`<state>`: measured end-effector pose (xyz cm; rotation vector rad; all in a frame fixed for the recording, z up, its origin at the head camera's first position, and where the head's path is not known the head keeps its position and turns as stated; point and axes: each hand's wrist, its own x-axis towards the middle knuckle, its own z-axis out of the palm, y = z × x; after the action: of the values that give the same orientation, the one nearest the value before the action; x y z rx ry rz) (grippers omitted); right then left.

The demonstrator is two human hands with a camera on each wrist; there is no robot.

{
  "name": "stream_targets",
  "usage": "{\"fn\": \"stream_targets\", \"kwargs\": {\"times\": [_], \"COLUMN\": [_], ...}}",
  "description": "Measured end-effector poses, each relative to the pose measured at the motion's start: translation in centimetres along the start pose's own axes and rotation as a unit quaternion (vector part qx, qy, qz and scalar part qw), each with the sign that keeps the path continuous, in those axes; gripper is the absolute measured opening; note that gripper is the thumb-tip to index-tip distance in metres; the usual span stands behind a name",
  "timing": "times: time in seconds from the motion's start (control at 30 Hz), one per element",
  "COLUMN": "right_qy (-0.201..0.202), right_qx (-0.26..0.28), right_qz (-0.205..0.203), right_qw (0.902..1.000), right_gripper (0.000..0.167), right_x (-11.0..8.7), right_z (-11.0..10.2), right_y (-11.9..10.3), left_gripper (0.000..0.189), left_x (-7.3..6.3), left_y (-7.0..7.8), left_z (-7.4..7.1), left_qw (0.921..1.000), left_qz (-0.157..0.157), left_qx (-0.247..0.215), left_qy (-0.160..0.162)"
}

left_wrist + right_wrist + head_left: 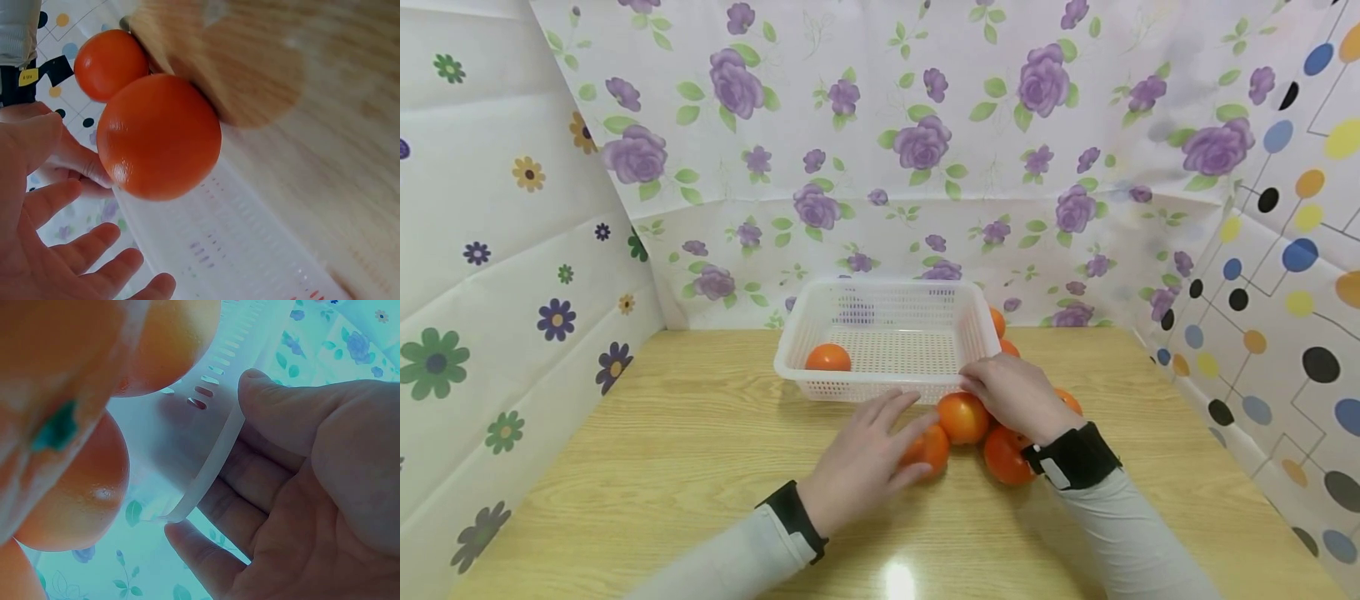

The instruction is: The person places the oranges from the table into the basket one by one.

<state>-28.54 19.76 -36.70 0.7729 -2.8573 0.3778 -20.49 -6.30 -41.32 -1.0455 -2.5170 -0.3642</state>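
Resting on the wooden table (pixel 625 467), the left hand (pixel 857 467) lies with straight, relaxed fingers over a tomato (pixel 929 448), touching it without curling round it. Just beside it sits a second tomato (pixel 962 417), and a third tomato (pixel 1006 457) lies by the right wrist. The right hand (pixel 1015 396) reaches over this cluster to the near right corner of the white basket (pixel 887 333); the right wrist view shows its thumb and fingers pinching the basket's rim. The basket's long axis runs left to right across the table, open side up. One more tomato (pixel 828 358) lies inside it at the near left corner. No writing can be read anywhere.
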Motion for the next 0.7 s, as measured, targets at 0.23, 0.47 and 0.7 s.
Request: {"fn": "stream_targets", "kwargs": {"times": [0.23, 0.47, 0.7], "right_qy": [0.003, 0.005, 0.006], "right_qx": [-0.003, -0.004, -0.009], "right_qz": [-0.005, -0.007, -0.008], "right_qw": [1.0, 1.0, 0.9999], "right_gripper": [0.008, 0.009, 0.01], "right_x": [-0.02, -0.04, -0.05], "right_z": [0.03, 0.04, 0.02], "right_y": [0.05, 0.09, -0.06], "left_gripper": [0.06, 0.061, 0.062], "left_x": [-0.07, 0.09, 0.28], "left_y": [0.34, 0.59, 0.59], "left_z": [0.53, 0.64, 0.7], "left_qw": [0.9999, 0.9998, 0.9997], "left_qz": [0.008, 0.007, 0.002], "left_qx": [0.004, 0.006, 0.001], "left_qy": [-0.012, -0.017, -0.023]}}
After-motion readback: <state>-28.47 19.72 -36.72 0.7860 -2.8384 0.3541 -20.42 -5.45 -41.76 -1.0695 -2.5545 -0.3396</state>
